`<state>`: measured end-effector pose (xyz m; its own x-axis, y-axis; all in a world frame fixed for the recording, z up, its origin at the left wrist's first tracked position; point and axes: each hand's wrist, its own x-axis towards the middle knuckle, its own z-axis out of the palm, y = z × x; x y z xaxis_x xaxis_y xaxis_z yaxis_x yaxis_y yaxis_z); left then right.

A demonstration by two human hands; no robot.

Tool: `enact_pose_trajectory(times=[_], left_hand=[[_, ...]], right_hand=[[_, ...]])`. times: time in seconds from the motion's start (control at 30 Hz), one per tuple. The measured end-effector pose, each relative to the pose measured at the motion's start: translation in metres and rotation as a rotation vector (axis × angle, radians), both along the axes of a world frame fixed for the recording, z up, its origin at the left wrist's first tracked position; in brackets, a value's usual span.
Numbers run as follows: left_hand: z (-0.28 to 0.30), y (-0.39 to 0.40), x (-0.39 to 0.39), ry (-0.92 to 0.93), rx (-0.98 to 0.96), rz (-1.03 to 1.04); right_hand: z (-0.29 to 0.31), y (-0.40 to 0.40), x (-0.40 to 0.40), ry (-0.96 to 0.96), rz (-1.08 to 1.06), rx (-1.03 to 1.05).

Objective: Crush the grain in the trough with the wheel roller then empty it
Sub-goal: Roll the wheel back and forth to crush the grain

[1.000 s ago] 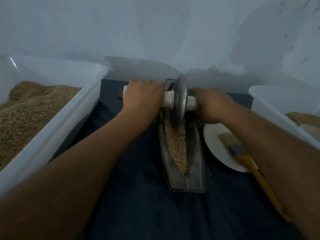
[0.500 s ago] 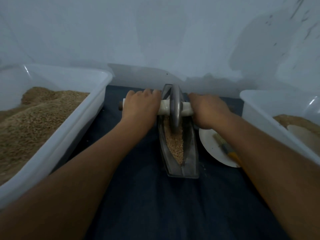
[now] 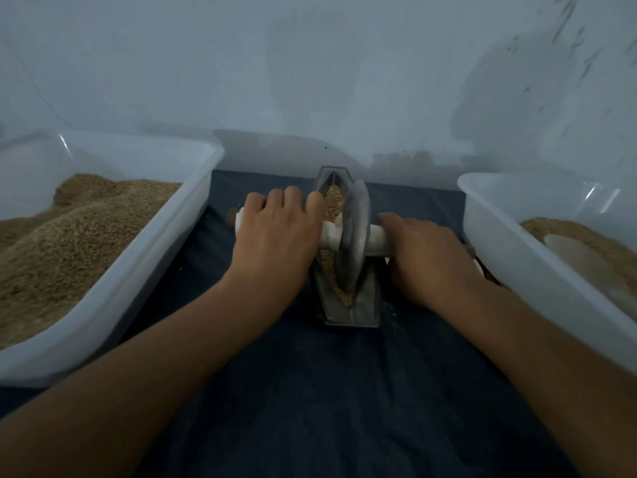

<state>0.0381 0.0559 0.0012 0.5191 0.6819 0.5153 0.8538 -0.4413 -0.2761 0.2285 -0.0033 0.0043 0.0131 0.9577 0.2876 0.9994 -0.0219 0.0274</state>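
Note:
A narrow metal trough [image 3: 368, 305] lies lengthwise on the dark cloth, pointing away from me. Tan grain [image 3: 333, 201] shows in its far half and a little at the near tip. The grey metal wheel roller [image 3: 355, 236] stands upright in the trough near its middle, on a white cross handle. My left hand [image 3: 275, 236] grips the handle's left side, fingers curled over it. My right hand [image 3: 427, 257] grips the right side. The grain under the wheel is hidden.
A white tub [image 3: 144, 257] heaped with grain stands at the left. Another white tub [image 3: 510, 257] at the right holds grain and a pale scoop [image 3: 579, 257]. A pale wall [image 3: 310, 81] rises close behind the trough. Dark cloth [image 3: 327, 391] covers the surface.
The wheel has rolled from the trough's far end toward me, to about the middle, uncovering grain at the far end. Both hands came with it. The plate and brush at right are hidden now.

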Motion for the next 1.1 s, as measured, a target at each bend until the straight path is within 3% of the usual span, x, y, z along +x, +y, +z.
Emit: enact_pose_trajectory(times=[0.4, 0.63, 1.1], left_hand=[[0.000, 0.092, 0.028, -0.013, -0.118, 0.061], [0.002, 0.120, 0.037, -0.007, -0.124, 0.065], [-0.004, 0.044, 0.014, -0.025, -0.068, 0.030]], right_hand=[[0.004, 0.105, 0.028, -0.092, -0.030, -0.066], [0.020, 0.141, 0.034, -0.124, -0.018, -0.228], [0.000, 0.048, 0.011, -0.075, -0.017, 0.040]])
